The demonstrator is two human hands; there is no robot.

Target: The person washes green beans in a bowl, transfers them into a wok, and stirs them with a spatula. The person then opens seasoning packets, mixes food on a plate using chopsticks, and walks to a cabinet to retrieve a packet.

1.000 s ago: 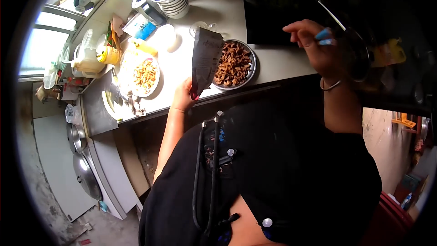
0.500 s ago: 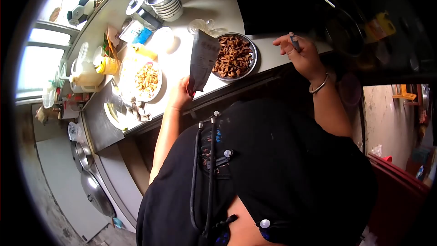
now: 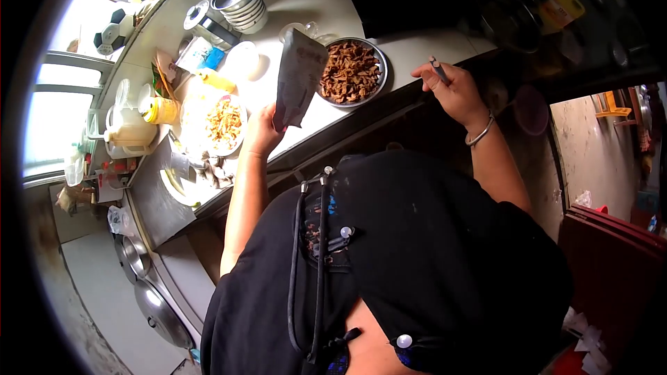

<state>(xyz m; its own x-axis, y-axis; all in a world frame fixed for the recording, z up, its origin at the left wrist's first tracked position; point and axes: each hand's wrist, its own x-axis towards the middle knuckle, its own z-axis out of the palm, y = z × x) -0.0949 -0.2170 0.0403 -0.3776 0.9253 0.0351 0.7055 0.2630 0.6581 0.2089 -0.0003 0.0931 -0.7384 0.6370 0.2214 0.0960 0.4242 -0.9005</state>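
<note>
My left hand (image 3: 262, 130) grips a grey packet (image 3: 300, 78) with dark printing by its lower end and keeps it upright over the counter. Just right of the packet, a round metal plate (image 3: 381, 90) bears a heap of brown cooked strips (image 3: 349, 71), perhaps meat. My right hand (image 3: 455, 95), with a bracelet at the wrist, is raised to the right of that plate, in front of the counter edge. Between its fingers is a short grey stick-like thing (image 3: 438, 69) whose kind I cannot make out. Left of the packet stands a white plate (image 3: 240, 135) with pale orange pieces.
Stacked metal bowls (image 3: 240, 3), a metal canister (image 3: 208, 24) and a yellow-labelled jar (image 3: 160, 110) stand toward the back and left. A cleaver (image 3: 182, 165) lies near the left plate. A dark pan (image 3: 511, 21) is at the right, above a yellow bottle's level (image 3: 564, 5).
The whole view has shifted slightly, moving the counter up and left. My right hand sits a little farther from the metal plate. The packet stays in my left hand.
</note>
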